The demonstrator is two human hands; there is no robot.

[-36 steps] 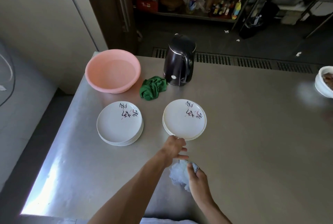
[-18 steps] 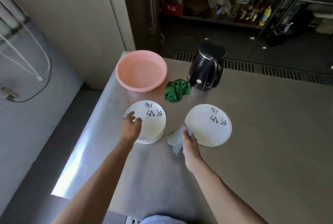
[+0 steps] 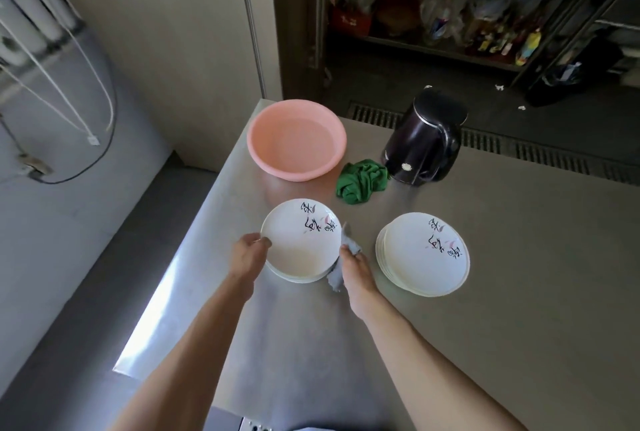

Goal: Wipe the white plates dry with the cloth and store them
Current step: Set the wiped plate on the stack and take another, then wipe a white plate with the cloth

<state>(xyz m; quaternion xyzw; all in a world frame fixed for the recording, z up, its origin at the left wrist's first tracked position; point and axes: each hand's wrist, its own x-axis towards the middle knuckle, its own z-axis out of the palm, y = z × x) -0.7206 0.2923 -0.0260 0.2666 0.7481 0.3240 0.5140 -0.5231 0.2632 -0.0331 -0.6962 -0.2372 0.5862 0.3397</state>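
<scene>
Head view: lifting the top plate

Pinched at its left rim by left hand (image 3: pixel 247 257), met at its right edge by right hand (image 3: pixel 353 266) clutching the pale cloth (image 3: pixel 333 281): top plate (image 3: pixel 299 240) of the left stack. Lift level, then wipe both faces. Farther right, second stack (image 3: pixel 424 254).

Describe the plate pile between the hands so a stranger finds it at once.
On the steel table, look in front of the pink basin. The plate pile there lies left of a similar pile. Only it has the left hand on its rim and the right hand, holding a pale cloth, beside it.
</scene>
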